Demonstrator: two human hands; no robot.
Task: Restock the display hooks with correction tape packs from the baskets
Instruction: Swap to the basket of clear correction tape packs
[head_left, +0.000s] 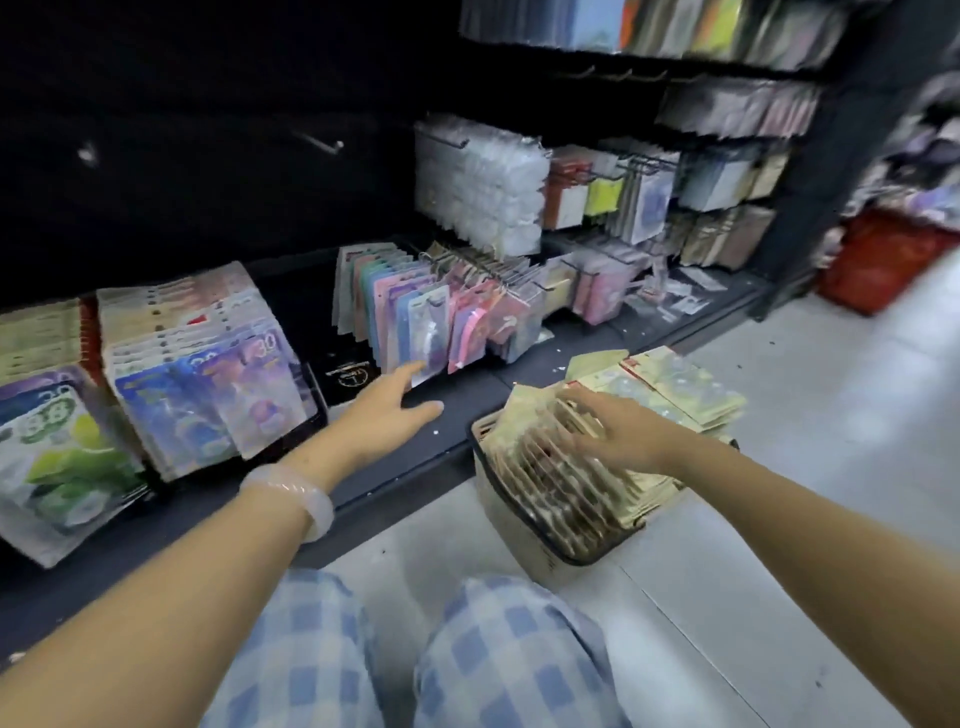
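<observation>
Pale floor tiles (701, 597) run along a low black shelf (395, 467) at the foot of a shop display. Nearest are the person's knees in blue-checked trousers (405, 649). Just beyond, right of centre, a basket (514, 514) with a dark rim stands on the floor, packed with upright beige packs (550, 478). The right hand (608, 431) rests on top of them, fingers spread and bent among the packs; whether it grips one cannot be told. More beige packs lie stacked (675, 384) behind the basket. The left hand (395, 405), a pale bangle (296, 493) on its wrist, reaches over the shelf with fingers straight and holding nothing, fingertips near the front hanging pack (428, 332) in a row of pastel packs on hooks. At the left, leaning packs (208, 374) show "30"; other print is blurred. Farther back hang white packets (478, 192), and a red crate (878, 260) sits far right.
</observation>
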